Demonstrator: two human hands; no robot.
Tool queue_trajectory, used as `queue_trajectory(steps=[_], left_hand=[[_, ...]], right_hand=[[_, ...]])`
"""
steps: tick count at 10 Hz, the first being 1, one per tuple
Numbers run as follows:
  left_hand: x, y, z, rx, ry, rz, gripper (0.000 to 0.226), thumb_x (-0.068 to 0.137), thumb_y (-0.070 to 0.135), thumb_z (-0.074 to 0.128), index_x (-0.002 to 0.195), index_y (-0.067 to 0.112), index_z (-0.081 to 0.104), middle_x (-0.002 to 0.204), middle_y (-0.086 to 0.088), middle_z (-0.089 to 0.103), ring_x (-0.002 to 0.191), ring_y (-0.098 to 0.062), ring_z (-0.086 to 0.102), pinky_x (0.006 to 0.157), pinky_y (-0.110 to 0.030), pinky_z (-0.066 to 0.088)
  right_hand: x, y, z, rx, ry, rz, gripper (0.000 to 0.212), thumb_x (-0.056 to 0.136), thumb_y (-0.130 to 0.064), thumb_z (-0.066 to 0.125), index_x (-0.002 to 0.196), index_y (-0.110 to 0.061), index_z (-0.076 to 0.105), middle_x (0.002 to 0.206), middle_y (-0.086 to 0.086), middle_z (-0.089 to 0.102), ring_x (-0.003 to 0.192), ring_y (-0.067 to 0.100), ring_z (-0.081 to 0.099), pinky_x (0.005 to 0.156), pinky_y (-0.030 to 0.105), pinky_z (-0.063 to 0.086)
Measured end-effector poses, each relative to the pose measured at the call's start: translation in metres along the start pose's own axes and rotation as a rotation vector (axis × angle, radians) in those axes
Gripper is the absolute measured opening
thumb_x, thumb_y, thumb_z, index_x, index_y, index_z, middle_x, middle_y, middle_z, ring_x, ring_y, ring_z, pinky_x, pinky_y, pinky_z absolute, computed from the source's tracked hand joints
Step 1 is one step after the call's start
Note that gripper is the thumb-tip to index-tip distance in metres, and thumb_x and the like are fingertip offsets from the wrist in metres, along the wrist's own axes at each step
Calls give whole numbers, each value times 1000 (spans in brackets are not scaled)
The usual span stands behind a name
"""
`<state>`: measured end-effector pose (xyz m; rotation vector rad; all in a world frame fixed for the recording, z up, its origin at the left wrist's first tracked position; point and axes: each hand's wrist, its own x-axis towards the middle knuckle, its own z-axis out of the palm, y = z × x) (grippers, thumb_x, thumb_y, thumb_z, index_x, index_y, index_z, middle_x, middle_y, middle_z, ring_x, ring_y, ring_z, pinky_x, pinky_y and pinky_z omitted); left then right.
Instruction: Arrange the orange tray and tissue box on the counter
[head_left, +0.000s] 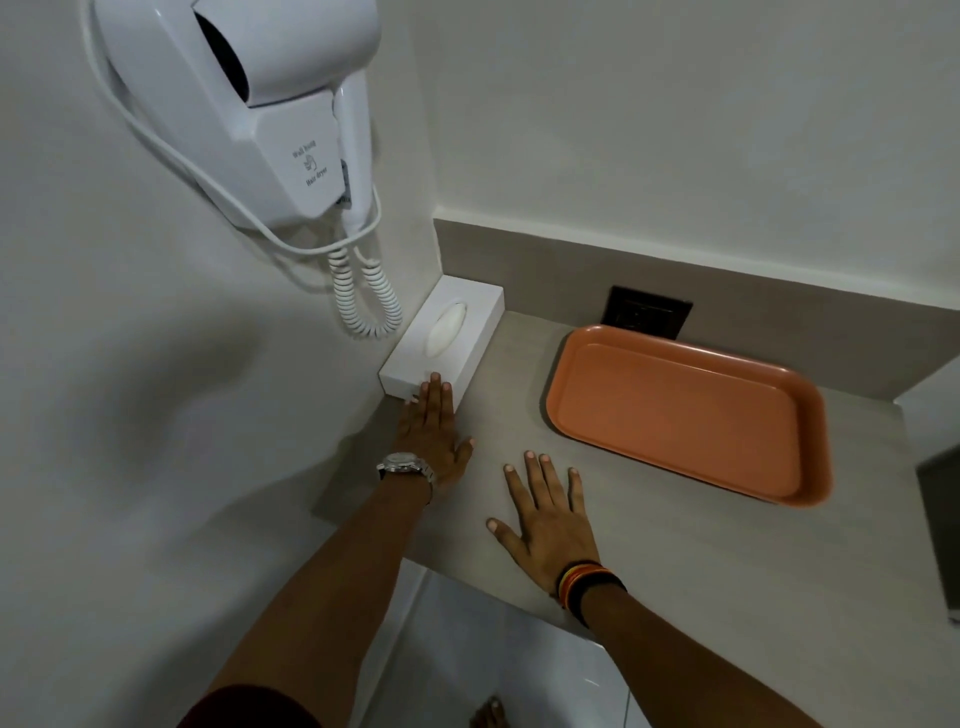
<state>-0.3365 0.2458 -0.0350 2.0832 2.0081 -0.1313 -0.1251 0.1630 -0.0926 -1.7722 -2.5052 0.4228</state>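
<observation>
I'm pressing my flat left hand (434, 434) against the box (444, 338) beside the tray (685, 410), right hand (545, 519) lying open and empty, risking skewing it.

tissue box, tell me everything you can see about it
The tissue box is a plain white, flat rectangular box with a smooth, hard-looking surface and an oval slot in its top where white tissue shows. It lies flat on the grey counter, pushed into the back left corner against the wall, under the hair dryer's coiled cord. The left hand lies flat, fingertips touching its near end. It stands apart from the orange tray.
</observation>
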Motion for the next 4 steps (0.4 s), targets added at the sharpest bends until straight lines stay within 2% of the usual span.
queue_trajectory(steps=[2,3,4], left_hand=[[-8,2,-9,-65,7,-1,85,101,52,33,158,11,-14,167,-11,-20,156,-29,-11,127,-48,-2],[-18,14,-21,-91,71,7,80,100,52,27,160,13,-6,169,-12,-10,157,-31,-2,127,-49,4],[-30,37,-32,-44,247,111,74,101,50,29,161,14,3,170,-11,-1,157,-30,4,127,-49,7]], right_hand=[[0,0,-11,27,-86,-6,83,96,-73,16,163,-28,-2,172,5,-10,159,23,-13,125,56,-13],[-1,5,-25,73,-100,-15,79,100,-62,28,164,-23,1,173,7,-4,159,26,-8,126,55,-9],[-15,10,-46,137,-38,-28,74,102,-50,38,164,-20,9,173,8,5,159,26,2,128,50,-3]])
